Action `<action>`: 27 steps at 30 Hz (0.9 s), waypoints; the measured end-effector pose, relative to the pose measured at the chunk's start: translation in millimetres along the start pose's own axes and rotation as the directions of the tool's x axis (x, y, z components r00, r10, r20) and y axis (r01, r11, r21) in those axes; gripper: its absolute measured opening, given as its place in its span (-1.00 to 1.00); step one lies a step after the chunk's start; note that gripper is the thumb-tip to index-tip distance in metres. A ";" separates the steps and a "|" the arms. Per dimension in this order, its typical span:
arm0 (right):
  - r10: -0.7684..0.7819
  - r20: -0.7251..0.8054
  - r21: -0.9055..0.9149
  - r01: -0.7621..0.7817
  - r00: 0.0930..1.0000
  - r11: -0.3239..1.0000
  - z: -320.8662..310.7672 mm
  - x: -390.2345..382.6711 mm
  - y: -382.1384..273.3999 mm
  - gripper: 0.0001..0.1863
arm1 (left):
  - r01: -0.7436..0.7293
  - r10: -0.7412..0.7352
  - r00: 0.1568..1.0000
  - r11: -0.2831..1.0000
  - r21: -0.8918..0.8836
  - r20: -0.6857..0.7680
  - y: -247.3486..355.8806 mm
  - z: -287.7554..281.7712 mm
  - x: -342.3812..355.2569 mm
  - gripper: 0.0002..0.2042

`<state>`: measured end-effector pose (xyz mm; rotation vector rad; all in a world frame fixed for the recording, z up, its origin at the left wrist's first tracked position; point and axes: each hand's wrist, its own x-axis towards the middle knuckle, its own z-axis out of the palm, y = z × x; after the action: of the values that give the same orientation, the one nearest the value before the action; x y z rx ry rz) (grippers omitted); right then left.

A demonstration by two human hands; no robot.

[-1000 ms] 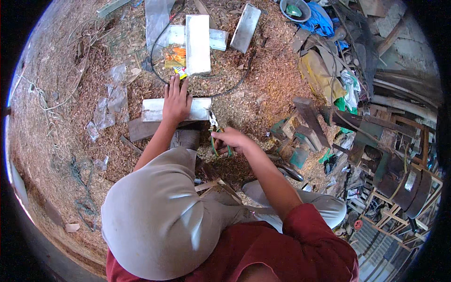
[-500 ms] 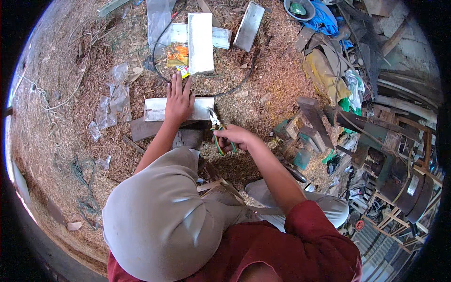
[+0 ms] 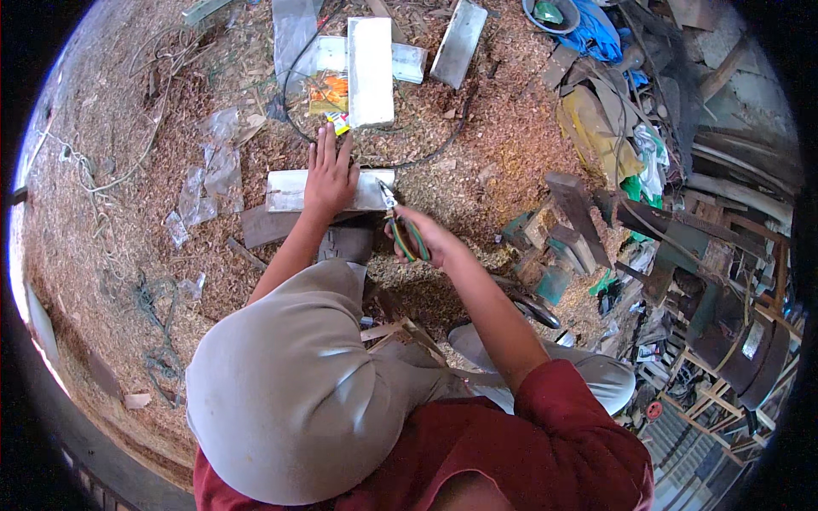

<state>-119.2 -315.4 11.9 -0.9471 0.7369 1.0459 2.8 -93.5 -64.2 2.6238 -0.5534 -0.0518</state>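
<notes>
Just above the centre of the frame the left hand (image 3: 330, 175) lies flat on a pale wooden block (image 3: 290, 191) resting on the sawdust floor (image 3: 111, 281), its fingers stretched forward and slightly spread, pressing the block down. Right of it, the right hand (image 3: 426, 238) is wrapped in a closed grip around the green and yellow handles of a pair of pliers (image 3: 399, 223), whose metal nose points up and left to the right end of the block; whether the tip touches the wood cannot be told. Above the left hand, in the upper middle, an orange and yellow printed packet (image 3: 325, 92) lies flat beside a tall whitish plank (image 3: 371, 60), with a thin black cable (image 3: 375, 157) looping around both. Crumpled clear plastic wrappers (image 3: 213, 170) are scattered to the left. A blue cloth (image 3: 596, 34) sits at the upper right, a yellow bag (image 3: 596, 136) below it, and stacked timber offcuts (image 3: 562, 221) crowd the right side. The person's grey-clad knee (image 3: 290, 392) fills the lower centre and hides the ground below the block.
</notes>
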 end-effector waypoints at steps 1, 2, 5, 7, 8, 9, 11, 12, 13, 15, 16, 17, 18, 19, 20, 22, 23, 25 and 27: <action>-0.038 0.059 0.117 0.031 0.998 0.993 -2.2 -0.3 0.8 -0.33 | 0.008 -0.008 1.000 1.000 0.009 0.004 0.5 -1.3 -1.0 -0.33; -0.082 0.112 0.234 0.054 0.990 0.971 -4.7 -0.9 1.2 -0.30 | 0.005 -0.005 1.000 1.000 -0.006 0.001 3.4 -2.3 -0.6 -0.34; -0.189 0.319 0.454 0.026 0.929 0.891 -17.4 2.2 15.2 -0.35 | -0.006 0.005 1.000 0.999 -0.035 -0.029 10.4 -2.5 5.4 -0.34; -0.237 0.400 0.511 0.000 0.885 0.860 -15.9 9.0 25.8 -0.37 | -0.002 0.002 1.000 1.000 -0.031 -0.025 12.8 -2.7 5.5 -0.34; -0.263 0.330 0.596 0.016 0.907 0.803 -9.0 10.2 30.6 -0.40 | -0.005 0.005 1.000 0.999 -0.037 -0.019 11.7 -2.6 4.6 -0.34; -0.280 0.254 0.673 0.038 0.926 0.738 -2.7 11.5 32.6 -0.42 | -0.008 0.007 1.000 0.999 -0.032 -0.031 10.4 -2.7 3.4 -0.34; -0.304 0.324 0.731 -0.034 0.896 0.681 1.9 16.5 36.1 -0.43 | -0.012 0.011 0.999 0.999 -0.030 -0.037 8.4 -3.2 2.1 -0.34; -0.335 0.377 0.782 -0.103 0.863 0.615 2.0 17.8 37.7 -0.45 | -0.024 0.022 0.999 0.999 -0.038 -0.041 9.6 -2.6 2.0 -0.34; -0.304 0.356 0.791 -0.112 0.884 0.601 0.7 19.0 38.0 -0.45 | -0.025 0.023 0.999 0.999 -0.041 -0.042 9.4 -2.7 1.7 -0.34; -0.332 0.424 0.773 -0.145 0.843 0.618 -15.6 21.7 37.9 -0.45 | -0.024 0.022 0.998 0.999 -0.041 -0.054 11.2 -2.6 4.2 -0.35; -0.351 0.498 0.747 -0.186 0.793 0.639 -25.3 21.9 37.1 -0.44 | -0.034 0.031 0.998 0.998 -0.053 -0.056 12.9 -2.2 5.3 -0.35; -0.293 0.455 0.710 -0.144 0.841 0.690 -26.1 20.8 33.0 -0.45 | -0.022 0.020 0.999 0.999 -0.032 -0.040 9.4 -4.1 3.0 -0.35; -0.295 0.450 0.711 -0.138 0.843 0.690 -29.1 17.8 27.9 -0.45 | -0.010 0.010 1.000 1.000 -0.012 -0.025 8.0 -5.1 1.7 -0.35; -0.229 0.432 0.621 -0.104 0.872 0.777 -33.5 13.6 22.2 -0.45 | -0.005 0.004 1.000 1.000 -0.018 -0.022 8.8 -3.7 1.4 -0.35; -0.164 0.405 0.519 -0.078 0.899 0.851 -33.4 9.5 14.8 -0.46 | -0.007 0.007 1.000 1.000 -0.021 -0.023 8.3 -3.9 1.1 -0.35; -0.076 0.334 0.457 -0.091 0.939 0.885 -30.9 4.0 0.5 -0.47 | -0.006 0.005 1.000 1.000 -0.010 -0.011 7.3 -3.7 0.6 -0.36; -0.019 0.255 0.360 -0.076 0.967 0.930 -29.8 -0.5 -5.8 -0.48 | -0.015 0.014 1.000 1.000 -0.016 -0.026 8.4 -3.0 1.4 -0.37; 0.048 0.209 0.268 -0.105 0.977 0.958 -34.7 -0.7 -13.2 -0.49 | -0.010 0.010 1.000 1.000 -0.014 0.000 9.1 -2.1 1.1 -0.35; 0.083 0.170 0.210 -0.119 0.982 0.971 -24.8 -3.5 -21.3 -0.48 | 0.023 -0.022 0.999 1.000 -0.004 0.034 7.7 -6.0 -1.2 -0.34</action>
<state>-101.9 -343.4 10.6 -0.6333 0.7549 1.0914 -0.5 -96.8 -55.5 2.6298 -0.5350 -0.1052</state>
